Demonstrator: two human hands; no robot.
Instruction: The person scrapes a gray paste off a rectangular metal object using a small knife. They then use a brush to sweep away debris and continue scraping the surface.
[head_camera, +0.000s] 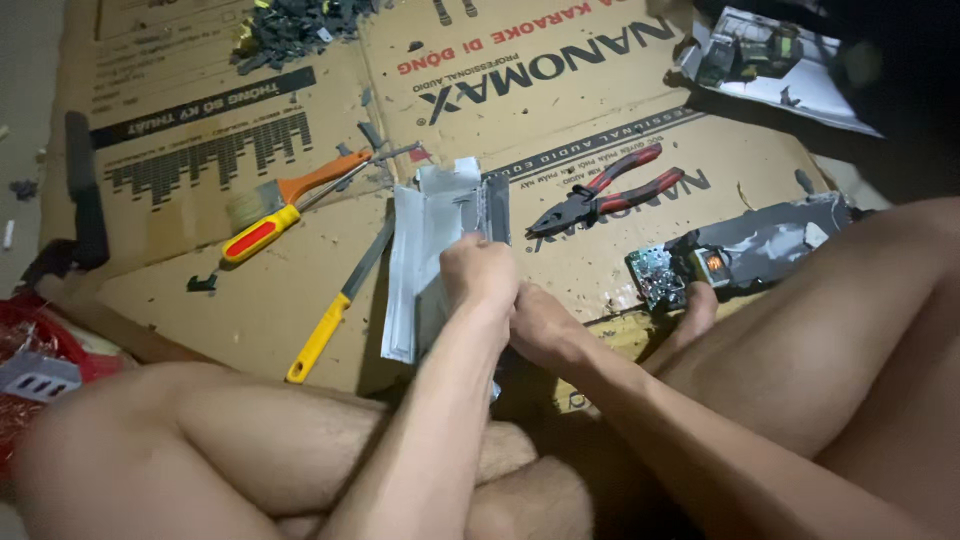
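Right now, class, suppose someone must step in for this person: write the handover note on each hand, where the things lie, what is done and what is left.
Left hand: grip closed on the grey metal casing, on its right edge.
Right hand: pressed against the casing's lower right side, just beside the left hand; its fingers are hidden.
Casing: stands on the cardboard sheet between the legs, opened out.
Nearby: red-handled pliers to the right, yellow-handled file and yellow-red screwdriver to the left, green circuit board by the right foot.
Done: casing open, a board lies out.
Left: casing not yet set down; both hands on it.
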